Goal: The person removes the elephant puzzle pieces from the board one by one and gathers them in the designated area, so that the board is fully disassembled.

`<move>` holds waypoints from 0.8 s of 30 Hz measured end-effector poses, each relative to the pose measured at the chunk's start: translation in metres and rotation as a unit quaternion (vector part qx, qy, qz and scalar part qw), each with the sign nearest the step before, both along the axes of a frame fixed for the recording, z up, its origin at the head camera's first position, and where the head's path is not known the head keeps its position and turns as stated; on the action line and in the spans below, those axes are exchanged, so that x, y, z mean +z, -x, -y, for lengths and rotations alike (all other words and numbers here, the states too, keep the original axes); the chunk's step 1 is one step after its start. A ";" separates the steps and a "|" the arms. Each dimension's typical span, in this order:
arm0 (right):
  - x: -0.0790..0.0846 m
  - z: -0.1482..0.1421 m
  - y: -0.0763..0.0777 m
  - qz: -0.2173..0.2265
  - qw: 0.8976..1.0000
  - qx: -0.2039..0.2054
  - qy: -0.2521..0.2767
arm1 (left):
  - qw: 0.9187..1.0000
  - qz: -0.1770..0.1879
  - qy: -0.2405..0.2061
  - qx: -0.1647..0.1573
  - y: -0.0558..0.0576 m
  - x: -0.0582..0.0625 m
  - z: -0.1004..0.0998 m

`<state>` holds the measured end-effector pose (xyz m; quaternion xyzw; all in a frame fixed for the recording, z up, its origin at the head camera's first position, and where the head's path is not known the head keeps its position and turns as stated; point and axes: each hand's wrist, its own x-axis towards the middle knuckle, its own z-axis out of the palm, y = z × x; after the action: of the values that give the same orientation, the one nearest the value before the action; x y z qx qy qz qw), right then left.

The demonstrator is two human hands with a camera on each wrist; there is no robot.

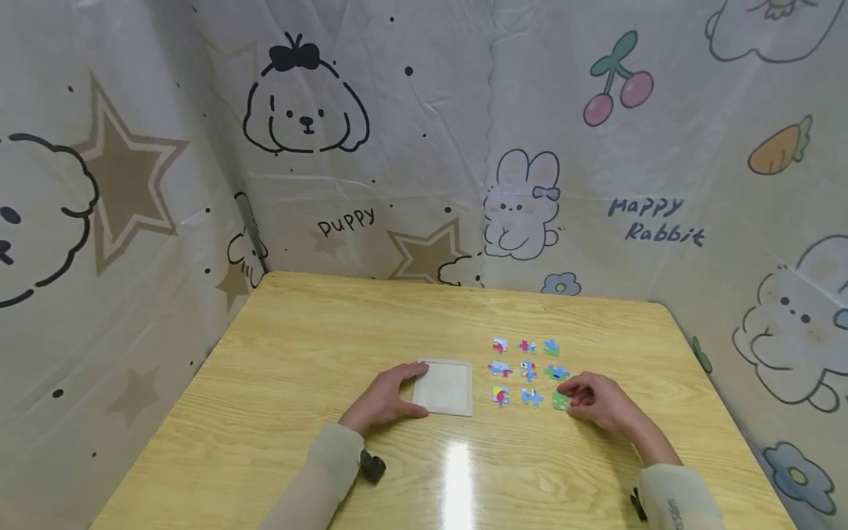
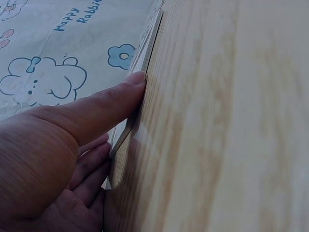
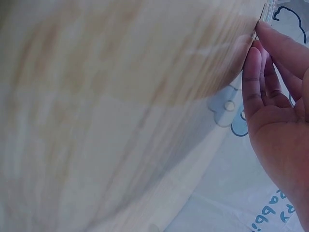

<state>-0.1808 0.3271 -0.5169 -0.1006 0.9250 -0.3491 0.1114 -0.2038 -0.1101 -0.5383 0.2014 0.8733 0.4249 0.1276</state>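
Note:
A square, pale wooden puzzle tray with a raised rim lies flat on the table. My left hand holds its left side, thumb at the near corner and fingers at the far one. In the left wrist view the thumb rests against the tray's thin edge. To the right of the tray, my right hand pinches the right edge of a green puzzle piece at the table surface. The right wrist view shows thumb and fingertips together low at the tabletop, with the piece itself hidden.
Several other colourful jigsaw pieces lie apart in three rows between tray and right hand, among them a yellow-and-red one and a blue one. The light wooden table meets a printed cloth curtain at the back and sides.

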 end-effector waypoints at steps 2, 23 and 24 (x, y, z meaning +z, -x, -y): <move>0.000 -0.001 -0.001 -0.001 1.000 -0.001 0.001 | 1.000 0.001 -0.001 0.000 -0.001 -0.001 -0.001; 0.005 -0.001 -0.003 -0.004 1.000 0.010 0.012 | 1.000 0.002 0.002 0.001 -0.002 0.002 -0.001; 0.005 0.000 -0.003 -0.005 1.000 0.011 0.012 | 1.000 0.003 0.001 0.001 -0.002 0.002 -0.001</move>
<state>-0.1775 0.3276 -0.5115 -0.1135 0.9202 -0.3585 0.1091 -0.2017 -0.1087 -0.5368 0.1992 0.8736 0.4247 0.1298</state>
